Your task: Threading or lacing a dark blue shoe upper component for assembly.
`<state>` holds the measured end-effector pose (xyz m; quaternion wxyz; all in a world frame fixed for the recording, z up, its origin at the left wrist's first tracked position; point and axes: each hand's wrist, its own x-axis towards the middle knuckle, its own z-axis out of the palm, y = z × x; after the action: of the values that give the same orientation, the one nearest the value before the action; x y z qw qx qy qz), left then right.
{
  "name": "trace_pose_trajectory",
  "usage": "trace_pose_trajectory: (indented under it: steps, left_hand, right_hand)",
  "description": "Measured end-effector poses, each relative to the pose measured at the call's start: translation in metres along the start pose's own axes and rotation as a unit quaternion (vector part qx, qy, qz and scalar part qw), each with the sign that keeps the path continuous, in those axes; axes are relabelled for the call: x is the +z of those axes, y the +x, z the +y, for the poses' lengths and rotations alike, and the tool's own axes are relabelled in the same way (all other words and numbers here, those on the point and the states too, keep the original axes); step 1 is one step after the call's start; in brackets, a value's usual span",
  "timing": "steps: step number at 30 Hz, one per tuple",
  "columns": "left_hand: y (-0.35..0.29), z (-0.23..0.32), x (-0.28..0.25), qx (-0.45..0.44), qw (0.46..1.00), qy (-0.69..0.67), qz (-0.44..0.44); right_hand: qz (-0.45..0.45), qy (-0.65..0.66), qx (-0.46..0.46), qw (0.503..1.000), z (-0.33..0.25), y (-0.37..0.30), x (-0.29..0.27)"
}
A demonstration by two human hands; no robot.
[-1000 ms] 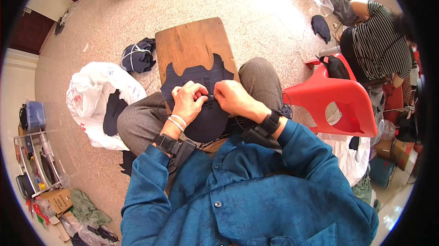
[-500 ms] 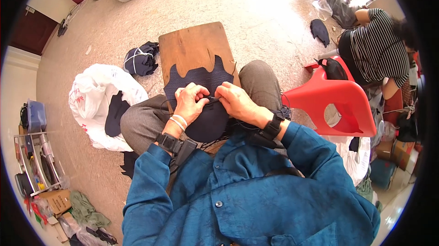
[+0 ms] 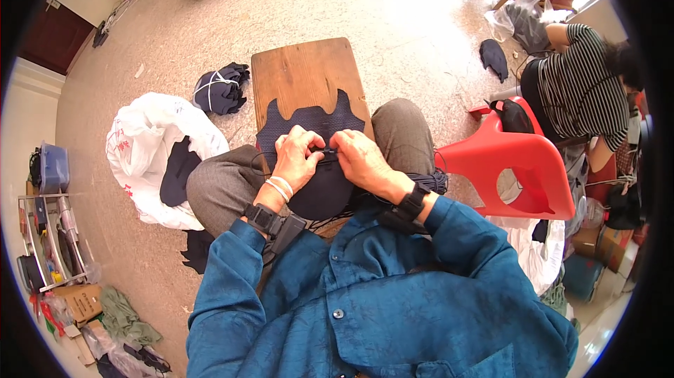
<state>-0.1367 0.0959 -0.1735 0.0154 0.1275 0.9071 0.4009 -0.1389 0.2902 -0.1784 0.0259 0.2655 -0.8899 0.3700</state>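
Note:
A navy mesh fabric piece [image 3: 309, 122] lies over the near end of a wooden bench [image 3: 309, 69], between my knees. Its far edge has pointed prongs and its near end is a smooth rounded flap. My left hand [image 3: 296, 159] pinches it at the middle, thumb against fingers. Close beside it, my right hand [image 3: 364, 160] pinches the same spot from the right. A short dark strip, perhaps cord, shows between the fingertips; its exact form is hidden. Dark cords [image 3: 434, 180] bunch beside my right wrist, and more hang under the flap.
At left, a white plastic bag [image 3: 133, 167] holds dark fabric, next to a tied dark bundle [image 3: 221, 89]. A red plastic chair [image 3: 519, 167] stands close on my right, with a person in a striped top [image 3: 579, 83] beyond. A metal rack [image 3: 53, 241] is far left.
The whole view has shifted slightly. Both hands stay pinched at the middle of the fabric piece, with only small finger movement.

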Motion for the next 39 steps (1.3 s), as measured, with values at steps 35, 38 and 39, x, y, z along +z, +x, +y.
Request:
trace_pose_trajectory:
  steps: [35, 38, 39]
  left_hand:
    - [-0.004, 0.017, -0.048, 0.095, 0.922, 0.374, -0.008]
    - [-0.019, -0.001, -0.093, 0.031, 0.911, 0.407, 0.060]
    - [-0.027, -0.011, -0.108, 0.021, 0.913, 0.399, 0.078]
  right_hand:
    - [-0.046, 0.357, 0.169, 0.918, 0.023, 0.003, -0.014]
    - [-0.062, 0.350, 0.169, 0.919, 0.019, 0.004, -0.019]
    - [-0.063, 0.350, 0.170, 0.919, 0.019, 0.004, -0.020]
